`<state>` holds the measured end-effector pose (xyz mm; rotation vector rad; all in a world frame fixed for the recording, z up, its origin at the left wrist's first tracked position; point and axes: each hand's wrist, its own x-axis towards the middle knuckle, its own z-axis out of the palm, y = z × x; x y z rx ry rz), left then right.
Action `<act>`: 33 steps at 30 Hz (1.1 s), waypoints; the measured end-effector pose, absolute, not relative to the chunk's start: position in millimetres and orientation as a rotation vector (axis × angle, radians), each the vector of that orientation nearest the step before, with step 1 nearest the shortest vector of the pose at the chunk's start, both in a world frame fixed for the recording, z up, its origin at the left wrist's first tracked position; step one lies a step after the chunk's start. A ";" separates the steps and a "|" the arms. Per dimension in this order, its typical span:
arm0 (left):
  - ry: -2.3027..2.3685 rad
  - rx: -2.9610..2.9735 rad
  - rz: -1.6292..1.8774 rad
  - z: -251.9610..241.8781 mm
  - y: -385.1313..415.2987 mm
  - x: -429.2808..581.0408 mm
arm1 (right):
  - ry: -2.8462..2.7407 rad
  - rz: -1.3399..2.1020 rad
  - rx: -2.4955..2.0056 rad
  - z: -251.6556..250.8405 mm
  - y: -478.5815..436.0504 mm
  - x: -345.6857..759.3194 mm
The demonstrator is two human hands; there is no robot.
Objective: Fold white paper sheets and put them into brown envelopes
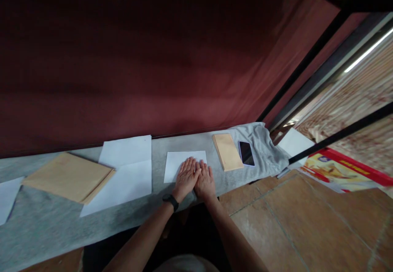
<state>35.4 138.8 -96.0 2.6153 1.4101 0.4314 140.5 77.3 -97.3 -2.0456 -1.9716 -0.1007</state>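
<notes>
Both palms lie flat on a small white sheet of paper [175,161], which looks folded. My left hand [186,177], with a black band on its wrist, has its fingers stretched forward. Close against it, thumbs overlapping, my right hand [205,181] is spread the same way. The hands cover the sheet's lower right part. Just right of the sheet rests a small stack of tan envelopes [229,152]. A large unfolded white sheet [132,180] with a crease lies to the left.
Larger brown envelopes [66,176] overlap the big sheet, and more white paper [7,198] is at the far left. A phone [246,153] lies on the grey cloth [190,139] to the right. A dark red wall [153,79] rises behind. On the floor, right, is a red-and-yellow box [346,171].
</notes>
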 end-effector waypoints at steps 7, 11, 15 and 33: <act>1.623 2.544 0.376 -96.5 163.5 6.1 | -1.879 -0.095 -2.053 -98.0 79.6 137.6; 1.755 2.492 0.361 -97.9 173.3 -11.5 | -1.869 -0.085 -2.056 -97.1 79.8 137.1; 1.852 2.451 0.390 -97.1 181.5 -28.0 | -1.854 -0.069 -2.063 -94.5 79.6 136.2; 1.277 2.808 0.413 -92.6 113.6 -21.7 | -1.976 0.107 -1.922 -86.3 80.0 141.5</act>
